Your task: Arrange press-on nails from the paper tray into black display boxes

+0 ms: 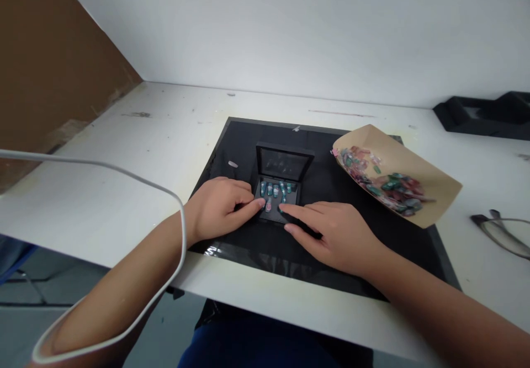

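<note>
A person's two bare hands meet at a small black case (278, 191) lying on a black mat (232, 142) on a white worktable (157, 131). Just beyond the right hand (331, 233), a brown paper sheet (430, 186) holds a loose heap of teal, pink and red press-on nails (385, 183); farther out to that hand's right lie a pair of glasses (503, 233) and a black foam tray (488, 114). A white cable (124, 172) loops over the left forearm, and a single pale nail (232, 164) rests on the mat just beyond the left hand (219, 205). Nothing lies between the hands and the case.

The case sits directly between the two index fingertips, its hinged lid (284, 161) standing nearly upright on the far side, the open face turned toward the person. Its long axis runs left to right. Inside, teal nails sit in a row, with one pinkish nail (269, 205) at the near edge.

The left hand is loosely curled, index fingertip at the case's near left corner, gripping nothing. The right hand lies flat and open, index finger stretched to the case's near edge.
</note>
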{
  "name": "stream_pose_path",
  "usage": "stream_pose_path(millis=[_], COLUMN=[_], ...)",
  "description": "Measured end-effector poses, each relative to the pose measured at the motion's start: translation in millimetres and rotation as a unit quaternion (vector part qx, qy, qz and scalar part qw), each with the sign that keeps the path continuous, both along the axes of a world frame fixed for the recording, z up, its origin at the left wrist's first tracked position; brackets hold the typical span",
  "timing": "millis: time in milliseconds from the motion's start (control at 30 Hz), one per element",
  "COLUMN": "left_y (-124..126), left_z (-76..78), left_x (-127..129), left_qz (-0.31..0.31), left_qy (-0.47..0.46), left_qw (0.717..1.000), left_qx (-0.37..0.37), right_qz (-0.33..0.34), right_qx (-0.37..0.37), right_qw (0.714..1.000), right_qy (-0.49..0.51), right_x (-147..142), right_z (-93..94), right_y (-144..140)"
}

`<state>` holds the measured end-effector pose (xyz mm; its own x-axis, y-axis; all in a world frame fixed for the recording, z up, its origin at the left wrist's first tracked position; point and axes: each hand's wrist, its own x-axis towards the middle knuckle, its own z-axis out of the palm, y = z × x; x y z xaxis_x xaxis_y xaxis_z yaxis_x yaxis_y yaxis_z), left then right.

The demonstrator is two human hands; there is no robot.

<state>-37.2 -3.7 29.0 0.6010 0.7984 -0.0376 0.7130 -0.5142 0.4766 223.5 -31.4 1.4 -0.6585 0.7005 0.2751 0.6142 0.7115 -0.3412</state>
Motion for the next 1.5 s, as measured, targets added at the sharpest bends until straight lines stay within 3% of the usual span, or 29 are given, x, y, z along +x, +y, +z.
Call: stream_pose_path(millis=[233, 467, 933, 1200, 1367, 1500], left_y=[0.7, 0.0, 2.0, 8.5, 9.9, 11.4], left_z=[-1.9, -1.6, -4.8, -12.0, -13.0, -14.5], left_x=[-0.8, -1.5, -2.8, -8.3, -12.1, -17.5], left_qz=[0.003, -0.003, -0.014, -0.049, -0.032, -0.025], left_qy=[0.015, 0.011, 0.008, 0.017, 0.029, 0.023], left_qw=[1.0, 1.0, 1.0, 0.998, 0.999, 0.999], left_qx=[0.002, 0.001, 0.004, 0.039, 0.023, -0.006], right_qz=[0.027, -0.033, 0.015, 0.019, -0.05, -0.232], right_qx=[0.017, 0.007, -0.003, 0.085, 0.203, 0.243], right_qw=[0.999, 0.999, 1.0, 0.995, 0.972, 0.938], right_qy=[-0.033, -0.017, -0.021, 0.038, 0.106, 0.084], right_x=[-0.4, 1.5, 0.5, 8.6, 25.6, 68.3], right_z=[0.9, 0.1, 2.0, 11.3, 25.0, 31.3], right_y=[-0.6, -1.7, 0.3, -1.2, 8.8, 39.2])
